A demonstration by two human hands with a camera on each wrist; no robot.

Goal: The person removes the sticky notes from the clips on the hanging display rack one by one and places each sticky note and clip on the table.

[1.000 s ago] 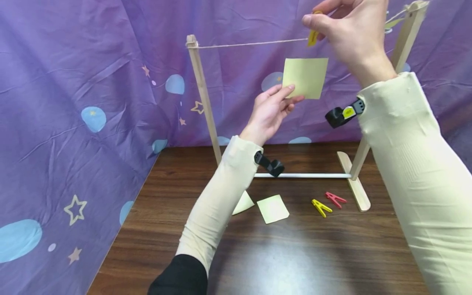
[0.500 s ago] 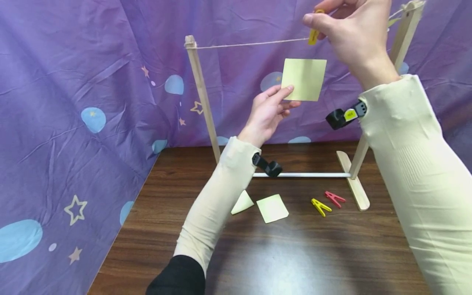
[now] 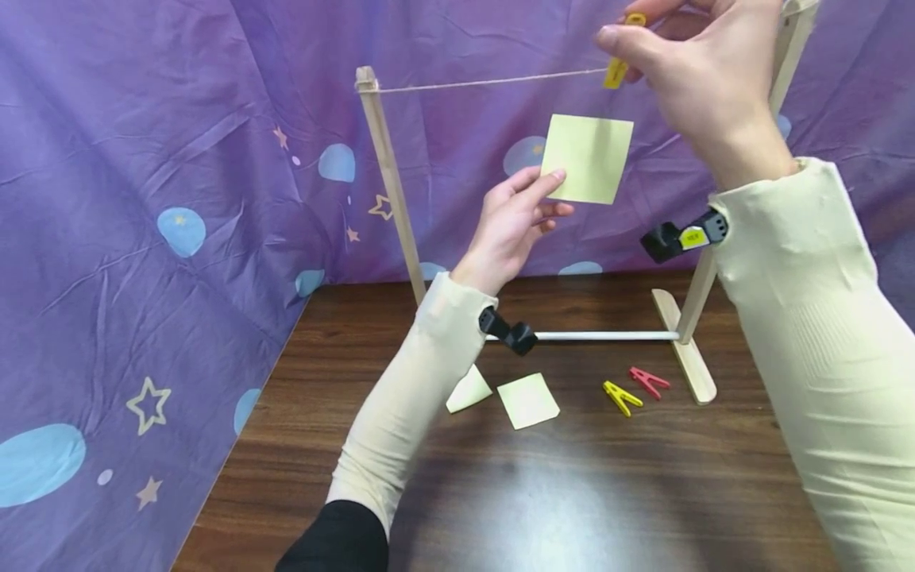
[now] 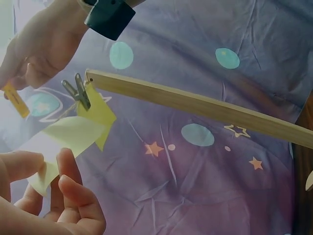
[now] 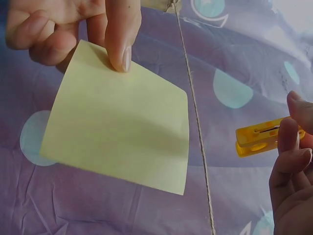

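Note:
My left hand [image 3: 503, 226] pinches a pale yellow sticky note [image 3: 589, 159] by its lower left corner, thumb in front. The note is held below the string [image 3: 493, 82], apart from it. My right hand [image 3: 725, 91], higher up, pinches a yellow clothespin [image 5: 254, 139] between thumb and fingers. In the right wrist view the clothespin is beside the string, not touching it. Near the post top in the left wrist view, a grey clothespin [image 4: 82, 95] holds another yellow note [image 4: 102, 120]; in the head view my right hand hides them.
The string spans a wooden frame with a left post [image 3: 391, 175], a right post [image 3: 696, 302] and a white bottom bar [image 3: 608, 337]. On the table [image 3: 643, 485] lie a note [image 3: 529, 401], a partly covered note [image 3: 469, 389], a yellow clothespin [image 3: 620, 398] and a red clothespin [image 3: 649, 381].
My right hand, with the yellow clothespin, has shifted slightly right. The note in my left hand has moved a little down and left and tilted slightly. Both grips are unchanged.

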